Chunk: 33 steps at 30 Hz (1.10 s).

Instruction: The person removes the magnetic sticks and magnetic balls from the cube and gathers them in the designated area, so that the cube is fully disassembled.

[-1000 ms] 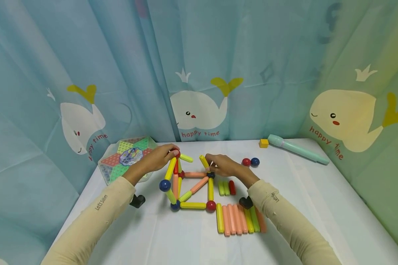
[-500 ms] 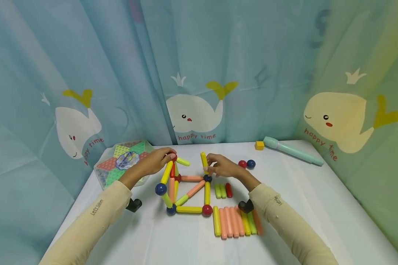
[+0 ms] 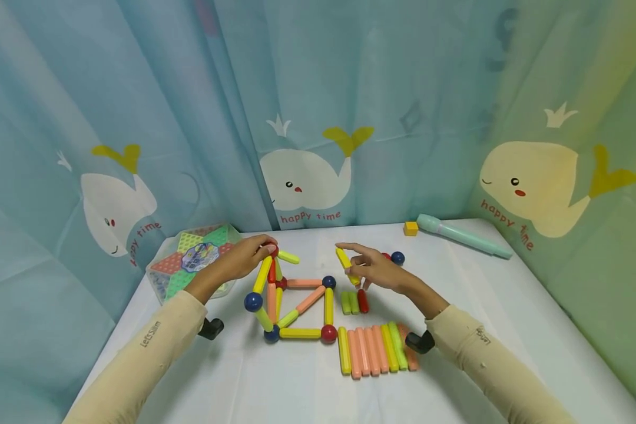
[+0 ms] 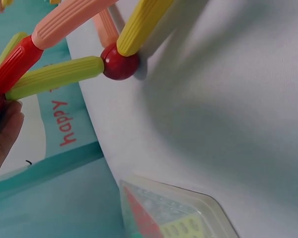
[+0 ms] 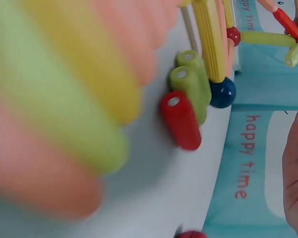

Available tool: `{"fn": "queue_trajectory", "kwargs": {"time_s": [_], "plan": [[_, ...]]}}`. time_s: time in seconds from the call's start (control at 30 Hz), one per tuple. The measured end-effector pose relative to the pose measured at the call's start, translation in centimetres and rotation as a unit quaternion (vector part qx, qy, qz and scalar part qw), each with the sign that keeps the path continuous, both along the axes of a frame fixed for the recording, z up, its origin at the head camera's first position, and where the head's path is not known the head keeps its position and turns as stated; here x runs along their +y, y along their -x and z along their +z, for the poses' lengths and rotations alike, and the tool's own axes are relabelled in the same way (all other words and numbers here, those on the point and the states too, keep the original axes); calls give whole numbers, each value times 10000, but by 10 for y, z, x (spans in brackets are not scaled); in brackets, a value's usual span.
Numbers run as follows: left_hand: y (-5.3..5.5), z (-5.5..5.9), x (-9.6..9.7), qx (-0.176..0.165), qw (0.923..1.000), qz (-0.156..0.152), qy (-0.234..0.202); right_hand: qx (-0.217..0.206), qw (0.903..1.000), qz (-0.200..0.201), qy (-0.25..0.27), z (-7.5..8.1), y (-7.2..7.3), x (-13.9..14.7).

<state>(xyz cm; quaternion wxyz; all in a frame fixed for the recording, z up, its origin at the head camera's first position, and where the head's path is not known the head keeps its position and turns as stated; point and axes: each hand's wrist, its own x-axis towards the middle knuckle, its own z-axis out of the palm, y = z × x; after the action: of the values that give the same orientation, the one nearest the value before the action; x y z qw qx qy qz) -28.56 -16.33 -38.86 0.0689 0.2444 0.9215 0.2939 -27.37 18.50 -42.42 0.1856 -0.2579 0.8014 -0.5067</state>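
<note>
The two pale sleeves (image 3: 143, 359) come in from the near edge, each with a black device (image 3: 210, 328) at the wrist, over a white table (image 3: 217, 388). Nearest on it, right of centre, a row of sticks (image 3: 372, 351) lies side by side: yellow at the left end, then pink ones, then yellow, green and pink. Just left of the row is a frame (image 3: 300, 333) of sticks and balls. Its base has four sides, with a blue ball (image 3: 271, 333) at the near left, a red ball (image 3: 328, 334) at the near right, and a green-and-pink diagonal running to the far-right blue ball (image 3: 328, 282). On its left side, sticks rise to a raised blue ball (image 3: 253, 302) and a top red ball (image 3: 272, 250). Beyond the row, two short green sticks (image 3: 350, 302) lie beside a short red stick (image 3: 363, 301). The right hand (image 3: 377, 268) pinches a yellow stick (image 3: 347, 266), tilted and apart from the frame, with the index finger stretched towards its upper end. The left hand (image 3: 245, 257) grips the top red ball between thumb and fingers; a light-green stick (image 3: 288, 257) juts from that ball, its other end free. A loose blue ball (image 3: 397, 258) sits beyond the right hand. Left of the frame lies a game box (image 3: 198, 257) with a star pattern. Farther back, a yellow cube (image 3: 410, 228) sits beside a teal tube (image 3: 463, 237), before a blue whale-print curtain (image 3: 307, 70).
</note>
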Motion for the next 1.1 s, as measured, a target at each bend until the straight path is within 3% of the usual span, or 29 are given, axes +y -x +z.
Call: {"fn": "queue_trajectory", "kwargs": {"time_s": [0.3, 0.6, 0.83, 1.1], "plan": [[-1, -1, -3, 48, 10000, 0, -47, -218, 9982, 177, -527, -11, -40, 64], [-2, 1, -1, 44, 10000, 33, 18, -223, 9951, 7, -961, -34, -85, 123], [-2, -1, -2, -6, 10000, 65, -64, -116, 9911, -226, -1310, -47, -96, 121], [-1, -2, 0, -17, 9999, 142, -48, -57, 9861, -445, -1597, -49, -99, 110]]}}
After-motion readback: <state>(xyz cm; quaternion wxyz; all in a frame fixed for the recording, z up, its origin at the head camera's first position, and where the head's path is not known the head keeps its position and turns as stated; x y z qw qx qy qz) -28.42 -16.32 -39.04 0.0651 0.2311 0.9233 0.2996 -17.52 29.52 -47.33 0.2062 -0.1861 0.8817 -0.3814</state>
